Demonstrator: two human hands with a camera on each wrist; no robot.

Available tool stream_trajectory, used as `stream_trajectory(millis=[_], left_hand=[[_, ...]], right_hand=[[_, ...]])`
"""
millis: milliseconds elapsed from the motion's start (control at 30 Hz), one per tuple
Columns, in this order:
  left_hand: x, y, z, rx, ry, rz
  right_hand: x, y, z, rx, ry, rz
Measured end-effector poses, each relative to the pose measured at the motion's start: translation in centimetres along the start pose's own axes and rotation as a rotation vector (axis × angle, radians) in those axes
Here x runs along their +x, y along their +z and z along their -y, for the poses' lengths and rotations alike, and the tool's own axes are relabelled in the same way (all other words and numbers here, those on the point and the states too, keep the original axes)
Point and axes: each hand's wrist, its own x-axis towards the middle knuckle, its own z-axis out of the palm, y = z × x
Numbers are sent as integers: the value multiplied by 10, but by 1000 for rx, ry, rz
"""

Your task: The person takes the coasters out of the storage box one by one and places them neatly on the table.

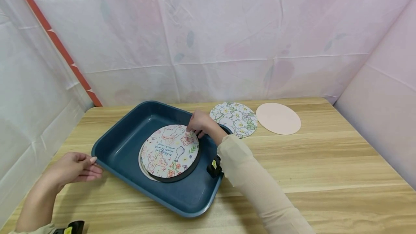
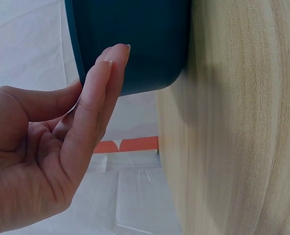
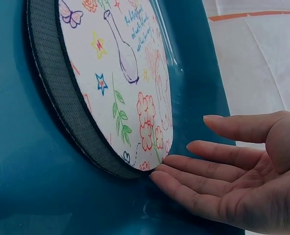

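Note:
A dark blue rectangular tub stands at an angle on the wooden table. Its left corner rim is pinched by my left hand, thumb on one side and fingers along the outer wall. Inside the tub lies a round white mat with coloured drawings and handwriting. Beneath it shows a dark round mat, and a pale edge pokes out at the left. My right hand reaches over the tub's far right side. Its fingers are extended, tips right at the white mat's edge, thumb apart.
Behind the tub to the right, a round mat with white flowers and green leaves lies on the table. Next to it is a plain peach round mat. Pale cloth walls border the table at the back and sides.

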Motion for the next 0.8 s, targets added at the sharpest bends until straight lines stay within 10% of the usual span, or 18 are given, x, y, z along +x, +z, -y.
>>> stream_trajectory(millis=[800], left_hand=[[0, 0, 0, -2, 0, 4]], right_hand=[[-2, -6, -2, 211, 23, 74]])
